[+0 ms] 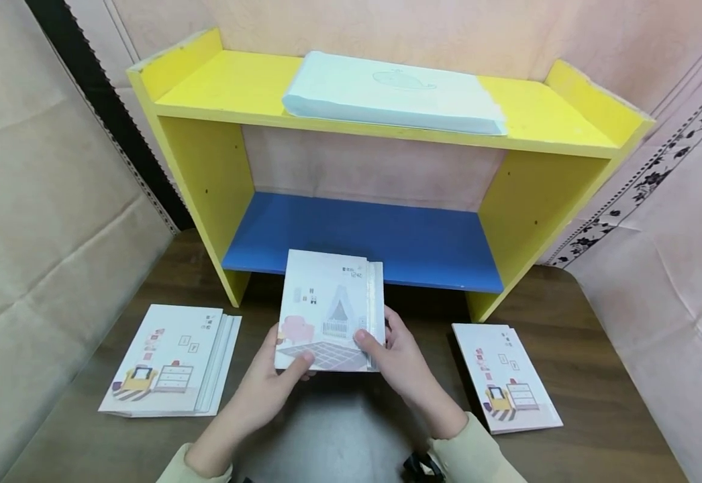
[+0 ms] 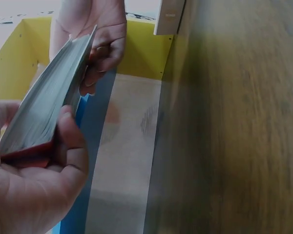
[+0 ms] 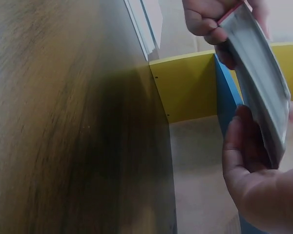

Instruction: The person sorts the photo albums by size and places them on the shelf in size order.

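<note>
Sleeves: two, pale beige-green cloth, at 7 o'clock [image 1: 190, 468] and 5 o'clock [image 1: 478, 449] of the head view; small black object [image 1: 422, 467] beside the right cuff, details unclear.

Left hand [image 1: 272, 379]: grasped the held book's lower-left corner, thumb on the front cover, fingers behind.

Right hand [image 1: 400, 355]: grasped its right edge, thumb on the cover, fingers behind.

Held book [image 1: 327, 288]: white-covered rectangular paper volume, printed with a grey steeple, a pink shape and a tiled floor; just below the dial's centre toward 6 o'clock, off the tabletop, cover facing the wearer. A further white edge showed along its right side; one volume or several, could not tell. Wrist views showed grey page edges and red at the left-hand end.

Left stack [image 1: 164, 362]: white-covered paper books, yellow chair and drawers printed on top, edges staggered; at 8 o'clock, lying on the table.

Right book [image 1: 508, 379]: white-covered, similar print; at 4 o'clock, lying flat.

Table [image 1: 605, 416]: dark brown, wood-grained, beneath all.

Shelf unit [image 1: 200, 178]: yellow panels, blue lower board [image 1: 363, 231], beyond the hands.

Pack [image 1: 393, 94]: pale blue, flat, whale outline; at 12 o'clock, on the yellow top board.

Backdrop [image 1: 665, 282]: pale cloth, black floral band near 3 o'clock.
</note>
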The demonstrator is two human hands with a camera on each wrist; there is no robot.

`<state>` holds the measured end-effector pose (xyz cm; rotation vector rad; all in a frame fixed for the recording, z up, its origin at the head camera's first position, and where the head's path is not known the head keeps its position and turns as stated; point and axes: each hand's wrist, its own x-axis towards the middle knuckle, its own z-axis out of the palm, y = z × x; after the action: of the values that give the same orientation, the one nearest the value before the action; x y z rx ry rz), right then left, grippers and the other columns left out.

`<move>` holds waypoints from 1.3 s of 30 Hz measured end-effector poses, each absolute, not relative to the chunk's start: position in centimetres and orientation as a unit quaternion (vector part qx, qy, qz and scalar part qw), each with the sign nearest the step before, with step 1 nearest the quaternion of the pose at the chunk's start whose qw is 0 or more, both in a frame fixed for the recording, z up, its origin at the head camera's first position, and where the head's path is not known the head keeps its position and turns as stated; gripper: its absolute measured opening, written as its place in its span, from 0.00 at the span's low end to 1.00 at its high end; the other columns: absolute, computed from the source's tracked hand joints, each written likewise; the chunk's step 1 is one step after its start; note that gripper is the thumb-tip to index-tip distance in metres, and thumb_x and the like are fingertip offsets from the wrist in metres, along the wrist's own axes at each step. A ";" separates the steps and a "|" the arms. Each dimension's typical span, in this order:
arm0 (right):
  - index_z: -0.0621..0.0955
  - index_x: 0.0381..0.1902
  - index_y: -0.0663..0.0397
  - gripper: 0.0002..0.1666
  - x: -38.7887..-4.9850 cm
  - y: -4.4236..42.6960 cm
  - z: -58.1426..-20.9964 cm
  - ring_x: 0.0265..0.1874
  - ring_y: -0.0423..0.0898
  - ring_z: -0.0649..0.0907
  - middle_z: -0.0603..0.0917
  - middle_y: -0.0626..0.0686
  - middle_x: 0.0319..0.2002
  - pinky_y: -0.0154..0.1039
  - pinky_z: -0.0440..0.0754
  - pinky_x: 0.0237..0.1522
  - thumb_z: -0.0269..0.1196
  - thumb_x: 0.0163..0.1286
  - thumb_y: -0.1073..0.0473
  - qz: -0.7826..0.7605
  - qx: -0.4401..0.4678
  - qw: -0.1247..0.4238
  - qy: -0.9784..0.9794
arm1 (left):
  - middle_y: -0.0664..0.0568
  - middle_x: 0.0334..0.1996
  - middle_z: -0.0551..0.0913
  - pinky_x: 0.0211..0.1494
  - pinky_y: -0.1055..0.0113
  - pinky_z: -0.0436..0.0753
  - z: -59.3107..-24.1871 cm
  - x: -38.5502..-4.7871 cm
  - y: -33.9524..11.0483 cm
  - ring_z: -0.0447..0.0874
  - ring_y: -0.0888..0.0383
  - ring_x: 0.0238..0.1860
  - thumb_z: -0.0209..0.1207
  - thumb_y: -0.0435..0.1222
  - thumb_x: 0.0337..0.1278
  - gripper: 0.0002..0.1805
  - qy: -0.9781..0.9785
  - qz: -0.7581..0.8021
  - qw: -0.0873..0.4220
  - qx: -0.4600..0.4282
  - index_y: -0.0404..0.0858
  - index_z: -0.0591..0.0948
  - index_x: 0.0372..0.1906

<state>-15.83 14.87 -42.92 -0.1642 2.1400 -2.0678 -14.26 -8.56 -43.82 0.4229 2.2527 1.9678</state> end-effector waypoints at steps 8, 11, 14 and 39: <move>0.61 0.68 0.48 0.39 -15.4 14.8 -42.9 0.44 0.50 0.84 0.82 0.55 0.51 0.49 0.82 0.48 0.67 0.65 0.53 -0.674 -0.076 0.099 0.728 | 0.46 0.48 0.78 0.43 0.60 0.83 -43.0 -14.6 -8.5 0.80 0.49 0.39 0.55 0.41 0.69 0.27 0.723 0.683 0.011 0.101 0.44 0.60 0.67; 0.61 0.68 0.49 0.41 -15.4 14.7 -42.8 0.43 0.52 0.84 0.82 0.57 0.50 0.49 0.82 0.47 0.69 0.64 0.55 -0.680 -0.084 0.106 0.720 | 0.46 0.48 0.77 0.43 0.61 0.83 -42.7 -14.7 -8.5 0.79 0.48 0.40 0.53 0.43 0.70 0.26 0.714 0.694 0.001 0.089 0.44 0.60 0.67; 0.60 0.69 0.46 0.44 -15.5 14.6 -42.7 0.44 0.53 0.84 0.82 0.57 0.51 0.46 0.82 0.48 0.71 0.61 0.56 -0.687 -0.089 0.119 0.711 | 0.44 0.47 0.77 0.43 0.63 0.82 -42.6 -14.8 -8.5 0.78 0.47 0.39 0.51 0.43 0.72 0.26 0.703 0.706 -0.009 0.084 0.43 0.59 0.68; 0.74 0.53 0.60 0.25 -19.7 9.2 -40.5 0.36 0.51 0.85 0.86 0.55 0.39 0.43 0.84 0.40 0.67 0.65 0.53 -0.666 -0.058 0.066 0.741 | 0.40 0.56 0.78 0.54 0.54 0.78 -41.4 -18.7 -12.3 0.85 0.50 0.46 0.51 0.52 0.69 0.32 0.634 0.769 0.072 0.041 0.35 0.63 0.66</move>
<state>-19.69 9.16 -40.46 -0.1756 2.2341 -2.0096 -18.74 -12.34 -41.42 0.1226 1.9064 2.3101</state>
